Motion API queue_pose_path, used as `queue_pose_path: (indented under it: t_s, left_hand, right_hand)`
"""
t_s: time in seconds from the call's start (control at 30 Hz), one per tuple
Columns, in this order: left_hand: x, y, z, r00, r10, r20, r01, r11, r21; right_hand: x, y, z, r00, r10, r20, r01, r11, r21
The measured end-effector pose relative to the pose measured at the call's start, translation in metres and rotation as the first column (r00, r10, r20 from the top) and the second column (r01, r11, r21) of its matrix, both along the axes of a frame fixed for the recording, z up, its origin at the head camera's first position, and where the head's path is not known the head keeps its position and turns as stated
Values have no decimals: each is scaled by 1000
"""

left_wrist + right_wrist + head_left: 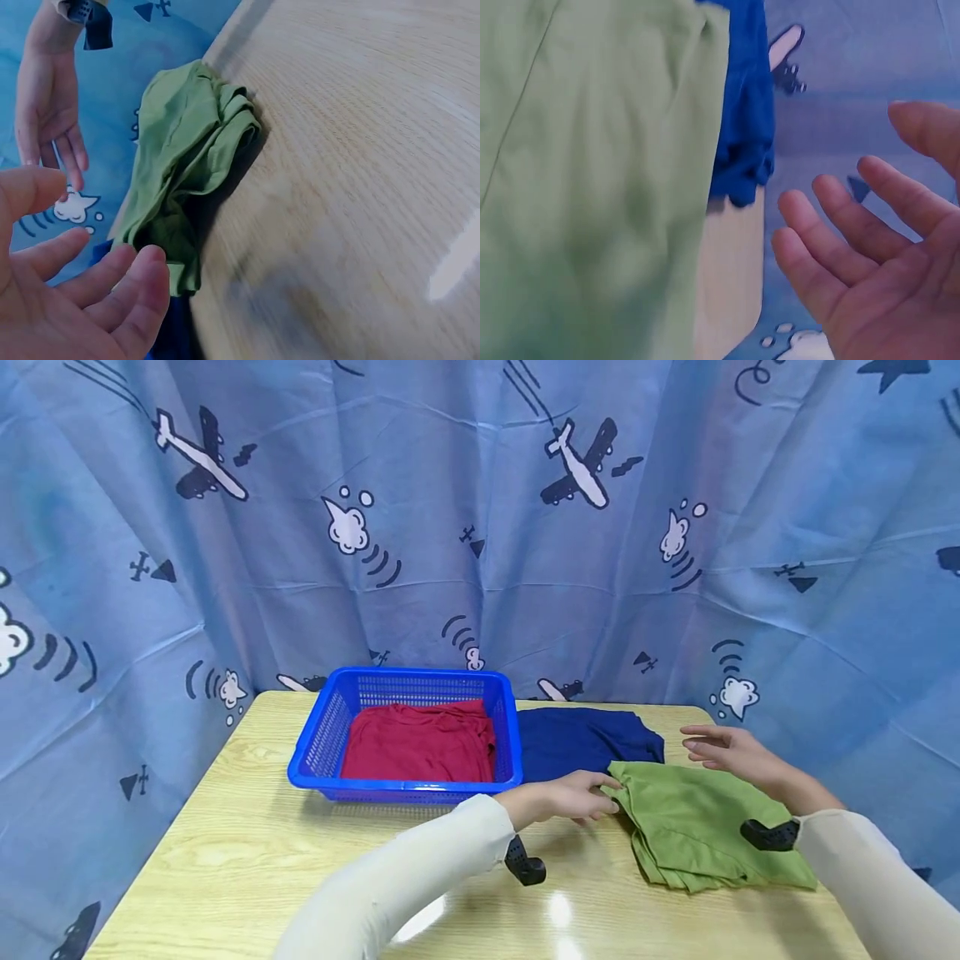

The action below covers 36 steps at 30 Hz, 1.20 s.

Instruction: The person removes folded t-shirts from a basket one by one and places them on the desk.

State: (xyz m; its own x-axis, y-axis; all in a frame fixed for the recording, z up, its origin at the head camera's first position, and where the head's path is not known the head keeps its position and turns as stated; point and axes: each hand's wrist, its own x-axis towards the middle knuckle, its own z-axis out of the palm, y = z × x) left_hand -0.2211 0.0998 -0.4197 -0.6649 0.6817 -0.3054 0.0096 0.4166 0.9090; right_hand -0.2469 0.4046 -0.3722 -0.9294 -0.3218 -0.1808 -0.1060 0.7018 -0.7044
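Wood-grain table [247,843], one, set against a blue airplane-print curtain [420,485].

Blue plastic basket [405,787], one, perforated, at the table's far side, left of the other cloths; probably set there to leave the near surface free for handling.

Dark red cloth [420,743], one, loosely folded inside the basket, its walls likely keeping the layers gathered.

Left hand [573,795], white-sleeved, at the green cloth's left corner. Fingers parted and gently bent, nothing gripped; whether a fingertip touches the fabric I cannot tell. The placing suits work along that edge.

Navy cloth [585,739], one, lying just right of the basket, partly hidden by the green cloth's far corner; whether the two touch there is unclear to me.

Green cloth [712,827], one, on the table's right side, layered and creased, left edges uneven; laid between both hands, seemingly so that either can reach it.

Right hand [738,754], white-sleeved, raised beyond the green cloth's far edge, apart from it. Fingers spread, palm bare, holding nothing; likely held off to keep the fabric undisturbed.
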Motion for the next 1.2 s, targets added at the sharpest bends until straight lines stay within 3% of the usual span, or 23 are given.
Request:
queue_pose_path:
  t_s: [0.2, 0.43, 0.73, 1.0, 1.2]
  left_hand:
    - [-1, -13, 8, 993, -83, -89, 80, 996, -43]
    - [-4, -34, 15, 957, -141, -254, 138, 990, -31]
    - [-2, -71, 31, 977, -46, -209, 62, 996, 71]
    - [-5, -103, 36, 982, 81, -172, -67, 994, 87]
    - [-8, -126, 36, 976, 105, -188, -93, 993, 71]
  right_hand:
    - [4, -22, 5, 999, 37, 6, -37, 997, -61]
    - [4, -45, 7, 996, 85, 3, -85, 992, -97]
    - [2, -78, 11, 994, 108, -34, -111, 988, -104]
    - [1, -112, 5, 989, 141, -38, -145, 980, -137]
    - [3, -138, -1, 984, 175, -38, -179, 972, -155]
